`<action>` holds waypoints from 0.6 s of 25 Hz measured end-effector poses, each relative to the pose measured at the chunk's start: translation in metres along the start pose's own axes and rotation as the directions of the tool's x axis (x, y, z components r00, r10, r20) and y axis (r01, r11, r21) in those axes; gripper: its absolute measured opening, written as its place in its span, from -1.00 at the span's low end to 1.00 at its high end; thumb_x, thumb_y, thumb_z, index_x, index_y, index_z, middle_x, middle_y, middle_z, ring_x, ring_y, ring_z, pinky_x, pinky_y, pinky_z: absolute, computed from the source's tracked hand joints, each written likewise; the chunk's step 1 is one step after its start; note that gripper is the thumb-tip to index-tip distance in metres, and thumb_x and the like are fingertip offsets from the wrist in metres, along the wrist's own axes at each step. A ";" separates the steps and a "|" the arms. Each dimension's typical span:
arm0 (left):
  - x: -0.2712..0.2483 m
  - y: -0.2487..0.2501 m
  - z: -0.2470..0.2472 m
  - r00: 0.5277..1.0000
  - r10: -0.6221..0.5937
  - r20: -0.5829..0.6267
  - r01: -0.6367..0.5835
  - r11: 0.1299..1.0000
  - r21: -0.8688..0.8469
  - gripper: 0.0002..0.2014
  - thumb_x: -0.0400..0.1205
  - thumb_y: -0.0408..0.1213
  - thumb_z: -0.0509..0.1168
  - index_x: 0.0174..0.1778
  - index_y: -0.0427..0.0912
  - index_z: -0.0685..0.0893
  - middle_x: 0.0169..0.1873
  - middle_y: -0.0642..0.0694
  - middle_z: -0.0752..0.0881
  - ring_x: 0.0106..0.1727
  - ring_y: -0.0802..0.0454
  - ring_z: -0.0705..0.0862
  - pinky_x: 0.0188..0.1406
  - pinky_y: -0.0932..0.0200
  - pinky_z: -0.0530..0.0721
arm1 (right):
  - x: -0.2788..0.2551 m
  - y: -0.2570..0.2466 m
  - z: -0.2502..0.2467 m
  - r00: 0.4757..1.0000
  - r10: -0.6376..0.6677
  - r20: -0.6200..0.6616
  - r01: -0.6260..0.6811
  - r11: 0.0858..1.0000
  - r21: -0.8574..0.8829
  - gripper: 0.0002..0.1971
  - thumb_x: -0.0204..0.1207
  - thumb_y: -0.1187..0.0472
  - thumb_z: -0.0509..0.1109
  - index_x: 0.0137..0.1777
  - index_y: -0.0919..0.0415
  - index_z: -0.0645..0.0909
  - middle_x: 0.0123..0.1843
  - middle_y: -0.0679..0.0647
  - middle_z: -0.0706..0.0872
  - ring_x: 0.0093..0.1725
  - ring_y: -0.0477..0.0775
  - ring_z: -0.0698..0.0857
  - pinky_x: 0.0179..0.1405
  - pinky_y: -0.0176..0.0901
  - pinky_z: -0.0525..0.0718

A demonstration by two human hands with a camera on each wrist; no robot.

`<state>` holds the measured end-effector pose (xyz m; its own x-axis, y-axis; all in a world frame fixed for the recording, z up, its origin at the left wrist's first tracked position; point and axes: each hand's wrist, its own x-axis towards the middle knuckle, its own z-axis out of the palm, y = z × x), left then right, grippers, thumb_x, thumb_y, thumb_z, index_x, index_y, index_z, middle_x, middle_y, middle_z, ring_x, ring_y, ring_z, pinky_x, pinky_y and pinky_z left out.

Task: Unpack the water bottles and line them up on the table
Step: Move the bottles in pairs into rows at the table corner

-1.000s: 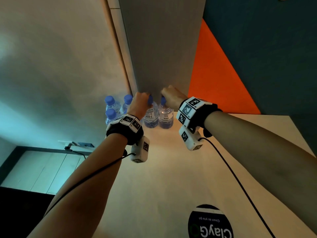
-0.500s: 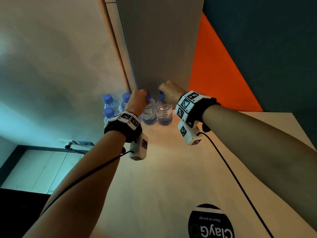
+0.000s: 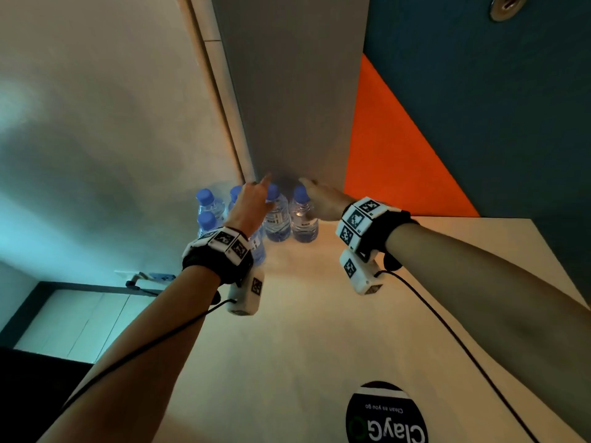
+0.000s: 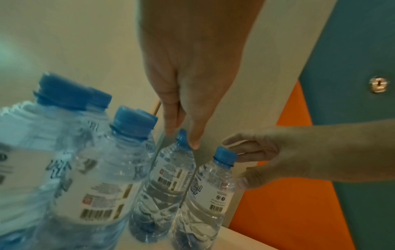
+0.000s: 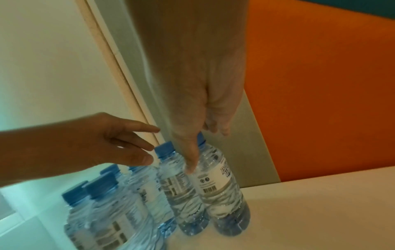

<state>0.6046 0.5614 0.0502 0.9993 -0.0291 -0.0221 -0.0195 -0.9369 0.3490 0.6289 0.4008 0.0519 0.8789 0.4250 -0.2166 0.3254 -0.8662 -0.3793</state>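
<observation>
Both hands are opening off the caps they were gripping, the left hand (image 3: pixel 252 204) and right hand (image 3: pixel 323 203) now hovering with loosened fingers, grasping nothing, over two upright water bottles (image 3: pixel 289 219) standing together at the table's (image 3: pixel 319 330) far edge.

"ClayGo", "Clean as you go" on round black table sticker (image 3: pixel 387 417)

This looks like an office or shared room: a sticker (image 3: pixel 385 417) on the table (image 3: pixel 319 330) says "Clean as you go", and a blue and orange locker door (image 3: pixel 479 91) has a keyhole (image 3: pixel 506 6).
</observation>
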 end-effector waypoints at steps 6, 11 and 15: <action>-0.075 0.015 -0.023 0.985 0.158 0.072 -0.163 0.984 0.069 -0.72 0.55 -0.35 0.36 0.17 -0.30 0.65 0.08 -0.34 0.75 0.12 -0.27 0.71 0.18 -0.09 0.59 | -0.097 -0.010 -0.021 0.991 -0.131 -0.001 0.131 0.989 -0.065 -0.76 0.51 0.33 0.35 0.17 0.29 0.60 0.18 0.34 0.72 0.17 0.34 0.69 0.12 0.18 0.70; -0.186 0.045 -0.029 0.966 0.195 0.171 -0.185 0.980 -0.071 -0.71 0.57 -0.23 0.37 0.21 -0.15 0.64 0.11 -0.24 0.72 0.11 -0.13 0.68 0.17 -0.02 0.66 | -0.224 -0.037 -0.024 0.985 -0.173 0.011 0.173 0.985 -0.008 -0.79 0.60 0.29 0.31 0.21 0.21 0.61 0.25 0.22 0.71 0.17 0.20 0.70 0.12 0.10 0.70; -0.281 0.066 -0.025 0.926 0.232 0.299 -0.223 0.973 -0.064 -0.68 0.57 -0.09 0.36 0.25 0.03 0.61 0.15 -0.08 0.74 0.17 -0.02 0.66 0.22 -0.10 0.67 | -0.323 -0.054 -0.005 0.983 -0.171 0.066 0.170 0.985 0.020 -0.75 0.63 0.26 0.29 0.28 0.21 0.59 0.28 0.19 0.72 0.19 0.16 0.70 0.14 0.05 0.69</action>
<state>0.3234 0.5171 0.1031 0.9114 -0.3481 -0.2194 -0.2398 -0.8826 0.4043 0.3288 0.3088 0.1465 0.7857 0.5829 -0.2072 0.4625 -0.7760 -0.4289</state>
